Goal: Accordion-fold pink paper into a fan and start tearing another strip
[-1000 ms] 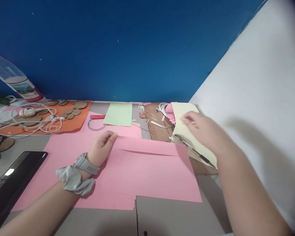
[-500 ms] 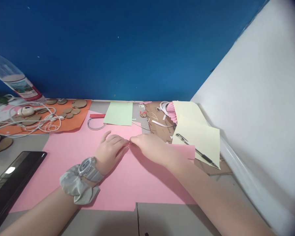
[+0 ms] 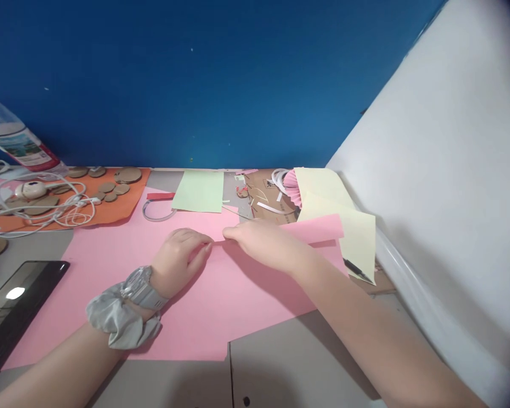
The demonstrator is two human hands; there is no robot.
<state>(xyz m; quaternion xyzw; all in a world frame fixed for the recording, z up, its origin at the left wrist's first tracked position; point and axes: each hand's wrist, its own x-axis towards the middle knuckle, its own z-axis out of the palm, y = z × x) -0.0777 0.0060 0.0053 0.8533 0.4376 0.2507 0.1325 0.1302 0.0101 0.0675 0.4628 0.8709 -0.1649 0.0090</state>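
A large pink paper sheet (image 3: 187,317) lies under both hands. My left hand (image 3: 181,260) pinches it near the middle, thumb against the fingers. A grey watch (image 3: 142,287) and a grey scrunchie (image 3: 119,317) circle that wrist. Just right of it, my right hand (image 3: 261,243) pinches the paper too, with a small gap between the two sets of fingertips. A pink folded strip (image 3: 323,228) sticks out beyond the right wrist, its outer end tilted up. It overlaps a pale yellow sheet (image 3: 359,235) and hides part of a black pen (image 3: 357,269).
Behind the hands are a light green sheet (image 3: 199,191) and a headband-like loop with a red strip (image 3: 160,196). To the left lie a black phone (image 3: 25,306), tangled white earphones (image 3: 68,212), cardboard discs (image 3: 128,175) on orange paper (image 3: 125,207) and a bottle (image 3: 21,147).
My hands have come slightly apart, the right one shifting away. The pink strip's right end has risen over the pen, and the pink paper's lower right edge has swung upward. The view has shifted slightly.
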